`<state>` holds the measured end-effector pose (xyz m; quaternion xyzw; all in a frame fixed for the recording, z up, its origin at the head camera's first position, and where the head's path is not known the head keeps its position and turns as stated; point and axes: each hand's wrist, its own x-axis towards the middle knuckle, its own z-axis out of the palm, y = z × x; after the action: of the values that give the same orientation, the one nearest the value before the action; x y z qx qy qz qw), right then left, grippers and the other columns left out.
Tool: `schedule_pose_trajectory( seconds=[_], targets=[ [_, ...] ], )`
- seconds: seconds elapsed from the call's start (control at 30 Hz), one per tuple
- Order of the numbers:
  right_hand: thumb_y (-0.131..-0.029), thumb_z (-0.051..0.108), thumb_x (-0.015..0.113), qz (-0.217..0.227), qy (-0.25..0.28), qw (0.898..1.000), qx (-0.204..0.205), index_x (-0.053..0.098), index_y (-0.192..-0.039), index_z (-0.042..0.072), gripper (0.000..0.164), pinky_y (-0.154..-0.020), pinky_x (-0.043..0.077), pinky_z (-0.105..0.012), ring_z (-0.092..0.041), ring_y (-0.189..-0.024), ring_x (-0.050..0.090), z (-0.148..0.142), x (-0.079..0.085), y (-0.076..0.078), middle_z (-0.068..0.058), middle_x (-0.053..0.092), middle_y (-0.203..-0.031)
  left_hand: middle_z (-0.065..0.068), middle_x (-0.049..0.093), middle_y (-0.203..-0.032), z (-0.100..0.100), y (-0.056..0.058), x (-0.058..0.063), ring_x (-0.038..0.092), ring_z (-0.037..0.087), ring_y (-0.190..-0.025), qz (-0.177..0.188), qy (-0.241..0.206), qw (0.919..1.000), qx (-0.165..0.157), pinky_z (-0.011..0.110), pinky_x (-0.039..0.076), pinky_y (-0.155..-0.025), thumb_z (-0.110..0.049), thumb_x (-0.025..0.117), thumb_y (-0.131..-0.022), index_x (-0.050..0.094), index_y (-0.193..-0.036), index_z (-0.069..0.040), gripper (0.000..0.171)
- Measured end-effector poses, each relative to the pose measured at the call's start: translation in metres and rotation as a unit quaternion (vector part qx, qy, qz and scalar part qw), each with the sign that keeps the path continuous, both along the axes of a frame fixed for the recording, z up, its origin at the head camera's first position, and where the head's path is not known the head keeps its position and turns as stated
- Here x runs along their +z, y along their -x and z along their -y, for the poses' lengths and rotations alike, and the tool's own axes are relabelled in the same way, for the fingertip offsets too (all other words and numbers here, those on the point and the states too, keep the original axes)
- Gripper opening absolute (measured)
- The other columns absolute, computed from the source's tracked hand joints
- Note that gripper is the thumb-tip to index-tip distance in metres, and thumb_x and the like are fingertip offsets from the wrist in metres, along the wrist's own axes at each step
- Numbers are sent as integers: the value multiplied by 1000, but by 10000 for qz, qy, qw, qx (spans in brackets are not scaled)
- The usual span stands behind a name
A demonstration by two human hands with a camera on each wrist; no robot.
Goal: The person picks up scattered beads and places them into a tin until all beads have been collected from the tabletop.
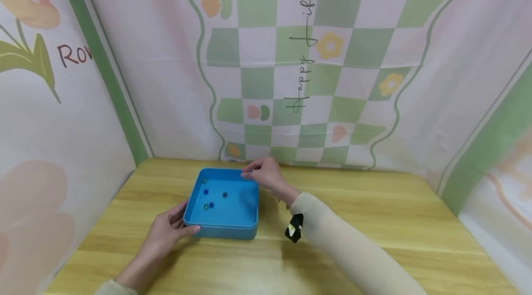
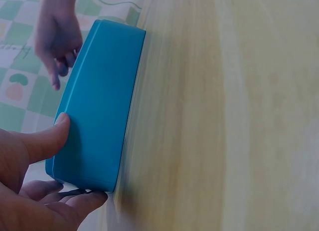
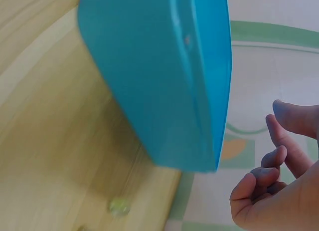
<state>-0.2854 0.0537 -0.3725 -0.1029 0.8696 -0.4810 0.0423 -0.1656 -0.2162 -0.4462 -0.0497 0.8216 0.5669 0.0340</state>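
At lower centre of the head view, a blue, square, open-topped box (image 1: 227,232) stands on the yellow wood-grain tabletop (image 1: 353,239), five small glossy marbles (image 1: 225,195) inside. The left hand (image 1: 165,231) grips its lower-left corner; the right hand (image 1: 267,176), fingers loosely bent and empty, hovers by its upper-right corner. At lower left of the right wrist view lies a blurred greenish marble (image 3: 118,206).

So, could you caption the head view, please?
Left hand grips a square blue plastic box of small round coloured marbles; right hand near its far-right corner.
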Motion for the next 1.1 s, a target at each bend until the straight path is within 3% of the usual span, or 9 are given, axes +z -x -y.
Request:
schedule_pose_trajectory(
  seconds=[0.3, 0.57, 0.87, 1.03, 1.1],
  targets=[
    [-94, 15, 80, -8, 199, 9998, -101, 83, -101, 5, 13, -77, 57, -34, -21, -90, 65, -34, -9, -4, -5, 76, -105, 28, 33, -163, 0, 0, 1, 43, 46, -144, 67, 96, 9999, 8, 45, 49, -108, -14, 85, -92, 34, -162, -1, 88],
    [-95, 11, 78, 65, 408, 9989, -228, 82, -105, 1, 15, -95, 57, -47, -29, -109, 68, -56, -18, -10, -11, 77, -113, 28, 33, -164, 0, 0, 0, 43, 46, -144, 44, 55, 10000, -1, 45, 49, -108, -13, 85, -91, 34, -162, 0, 88],
    [-93, 13, 79, 239, 314, 9979, -505, 81, -106, 2, 17, -94, 55, -48, -30, -111, 65, -77, -28, -15, -12, 75, -120, 29, 32, -163, 0, -1, 1, 43, 47, -144, -16, -16, 10000, -22, 45, 48, -109, -12, 86, -90, 34, -161, 2, 89],
    [-93, 14, 79, 313, 181, 9971, -665, 79, -112, 0, 24, -80, 54, -34, -25, -101, 63, -88, -37, -16, -13, 74, -123, 29, 33, -162, 0, -2, 1, 44, 47, -143, -48, -4, 10000, -19, 45, 48, -108, -12, 86, -89, 34, -160, 3, 89],
    [-92, 13, 80, 301, 198, 9969, -704, 79, -112, -1, 24, -83, 54, -35, -26, -103, 64, -91, -37, -17, -14, 75, -121, 29, 33, -162, 0, -2, 1, 44, 47, -143, -57, 2, 10000, -26, 45, 48, -108, -12, 86, -89, 34, -160, 3, 89]
  ],
)
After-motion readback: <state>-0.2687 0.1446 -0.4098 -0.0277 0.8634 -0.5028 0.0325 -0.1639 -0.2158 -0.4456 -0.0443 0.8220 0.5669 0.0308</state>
